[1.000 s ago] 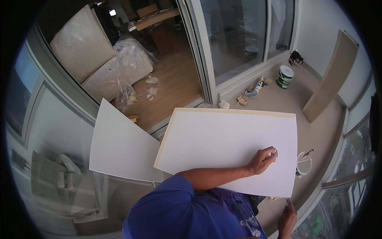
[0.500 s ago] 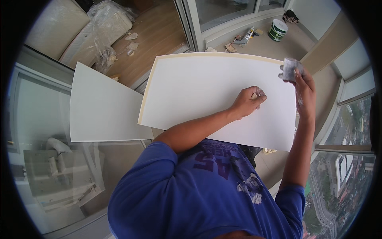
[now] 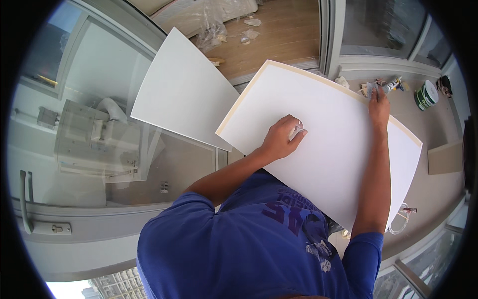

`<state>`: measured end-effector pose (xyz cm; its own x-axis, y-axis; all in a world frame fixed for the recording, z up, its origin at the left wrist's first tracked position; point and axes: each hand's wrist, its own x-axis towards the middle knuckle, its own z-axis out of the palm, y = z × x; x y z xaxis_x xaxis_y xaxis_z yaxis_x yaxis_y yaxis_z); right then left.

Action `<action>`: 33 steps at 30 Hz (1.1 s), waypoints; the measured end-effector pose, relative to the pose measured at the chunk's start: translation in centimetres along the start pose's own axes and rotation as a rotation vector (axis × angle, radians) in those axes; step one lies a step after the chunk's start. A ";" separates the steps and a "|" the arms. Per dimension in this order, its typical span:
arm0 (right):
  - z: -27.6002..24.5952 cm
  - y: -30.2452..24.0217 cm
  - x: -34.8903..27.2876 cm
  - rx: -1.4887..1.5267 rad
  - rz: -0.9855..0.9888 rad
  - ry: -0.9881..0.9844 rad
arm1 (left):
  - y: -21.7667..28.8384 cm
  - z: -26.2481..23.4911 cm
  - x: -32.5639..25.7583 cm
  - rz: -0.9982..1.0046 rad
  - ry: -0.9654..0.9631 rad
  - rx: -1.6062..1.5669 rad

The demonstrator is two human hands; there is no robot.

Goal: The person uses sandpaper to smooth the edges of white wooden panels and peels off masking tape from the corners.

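A large white panel (image 3: 328, 144) with a tan strip along its far and left edges lies in front of me. Over its middle, my left hand (image 3: 284, 137) has its fingers curled round a small pale thing; its kind is unclear. My right hand (image 3: 380, 112) reaches across the panel to the far edge. It grips a flat grey rectangular pad (image 3: 372, 90), sandpaper-like in look, at or just past the tan strip (image 3: 343, 89). Whether the pad touches the edge, I cannot tell.
Another white panel (image 3: 184, 94) stands left of the large one, beside a glass door (image 3: 99, 164). On the floor beyond are a sealant tube (image 3: 393, 83), a white and green bucket (image 3: 426, 95) and plastic wrap (image 3: 211, 30). A coiled hose (image 3: 397, 224) lies at right.
The view has turned left, so the surroundings appear shifted right and rotated. My right hand has moved from the panel's right corner to its far edge, the pad still in it.
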<state>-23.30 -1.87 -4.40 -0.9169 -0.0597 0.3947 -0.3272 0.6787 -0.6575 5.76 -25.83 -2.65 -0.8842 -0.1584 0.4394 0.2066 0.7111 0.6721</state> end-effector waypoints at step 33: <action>7.3 -1.6 4.1 -0.183 -0.119 -0.462 | -5.4 -3.6 5.9 -0.222 -0.223 0.449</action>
<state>-28.23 -8.57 -6.44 -0.8947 -0.4337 0.1074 -0.4278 0.7622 -0.4858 0.91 -33.08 -1.50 -0.9637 -0.2234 0.1463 -0.1509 0.9076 0.3918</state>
